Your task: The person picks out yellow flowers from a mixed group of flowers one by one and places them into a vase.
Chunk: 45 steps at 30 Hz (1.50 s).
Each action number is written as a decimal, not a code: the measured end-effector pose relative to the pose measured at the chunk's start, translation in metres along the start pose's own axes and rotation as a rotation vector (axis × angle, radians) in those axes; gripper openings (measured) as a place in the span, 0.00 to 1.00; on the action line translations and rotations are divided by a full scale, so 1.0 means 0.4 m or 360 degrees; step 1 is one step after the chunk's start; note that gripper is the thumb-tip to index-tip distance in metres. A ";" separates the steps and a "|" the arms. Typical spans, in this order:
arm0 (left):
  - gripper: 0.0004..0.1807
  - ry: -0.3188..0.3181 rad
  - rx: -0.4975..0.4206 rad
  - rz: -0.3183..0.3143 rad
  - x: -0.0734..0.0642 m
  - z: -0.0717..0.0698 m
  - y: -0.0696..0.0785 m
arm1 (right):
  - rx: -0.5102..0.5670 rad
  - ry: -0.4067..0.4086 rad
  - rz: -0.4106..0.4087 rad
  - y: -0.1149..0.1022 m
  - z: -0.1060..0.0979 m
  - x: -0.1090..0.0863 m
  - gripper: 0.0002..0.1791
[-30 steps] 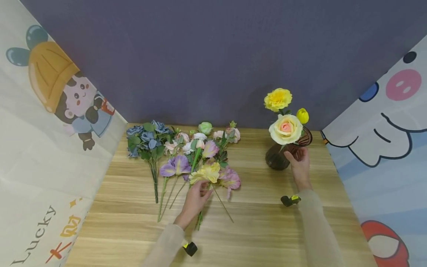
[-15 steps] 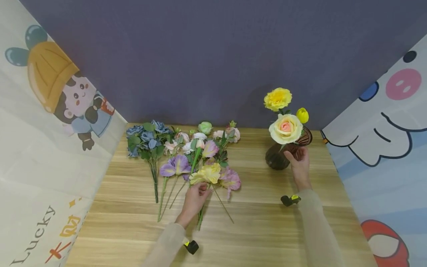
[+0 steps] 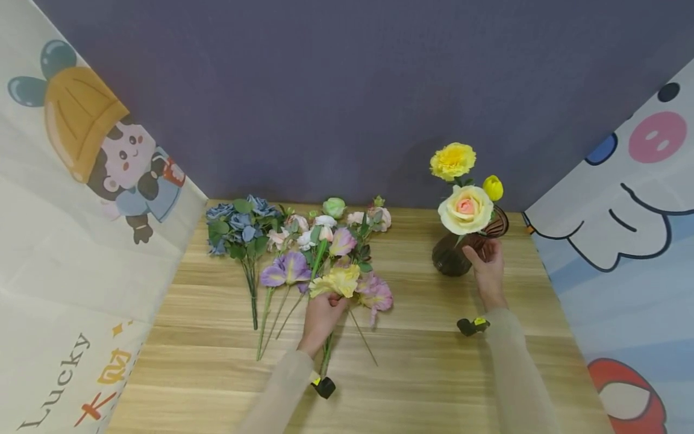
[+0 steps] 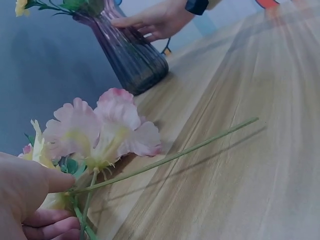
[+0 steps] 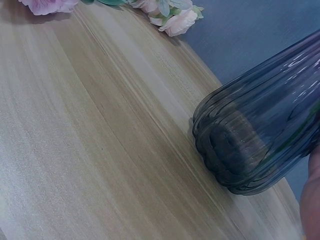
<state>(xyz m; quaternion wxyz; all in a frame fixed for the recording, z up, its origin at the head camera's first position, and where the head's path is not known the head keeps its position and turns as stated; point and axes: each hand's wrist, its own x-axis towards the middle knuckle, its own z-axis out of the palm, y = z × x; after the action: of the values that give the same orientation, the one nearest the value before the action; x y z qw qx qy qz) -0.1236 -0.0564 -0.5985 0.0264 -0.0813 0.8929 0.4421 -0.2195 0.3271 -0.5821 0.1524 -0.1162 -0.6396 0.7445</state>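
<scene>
My left hand (image 3: 322,318) pinches the stem just below the bloom of a yellow iris-like flower (image 3: 334,281), over the loose flowers on the table. In the left wrist view its thin green stem (image 4: 175,155) sticks out past my thumb, and a pale pink flower (image 4: 112,125) lies behind it. At the right, my right hand (image 3: 490,274) holds the neck of a dark ribbed glass vase (image 3: 450,256) by its flared rim. The vase carries a cream rose (image 3: 465,209), a yellow carnation (image 3: 452,161) and a yellow tulip (image 3: 493,188). Only its lower body (image 5: 240,145) shows in the right wrist view.
Blue roses (image 3: 238,226) lie at the back left of the wooden table (image 3: 412,374). Beside them are a purple iris (image 3: 287,269), a green bud (image 3: 334,208) and pale pink blooms (image 3: 379,219). A dark back wall (image 3: 325,102) and printed side panels enclose the table.
My left hand has shifted slightly right and closed its fingers at the yellow flower's stem, which has moved a little with it. My right hand and the vase stay in place.
</scene>
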 end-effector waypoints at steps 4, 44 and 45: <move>0.14 0.0007 0.0064 -0.0013 0.005 0.004 0.007 | 0.0000 0.0011 0.0013 -0.005 0.002 -0.004 0.25; 0.15 -0.0128 -0.0962 -0.0100 0.020 -0.065 0.069 | -0.0097 -0.0006 0.0067 -0.003 -0.009 0.002 0.26; 0.15 -0.0129 -0.0965 -0.0084 0.018 -0.068 0.072 | -0.0111 -0.0006 0.0071 -0.004 -0.009 0.001 0.27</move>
<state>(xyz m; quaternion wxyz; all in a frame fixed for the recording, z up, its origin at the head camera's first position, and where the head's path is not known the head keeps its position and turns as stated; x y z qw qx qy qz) -0.1350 -0.0617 -0.5604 0.0480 -0.0910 0.7161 0.6904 -0.2185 0.3306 -0.5810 0.1303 -0.1341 -0.6627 0.7252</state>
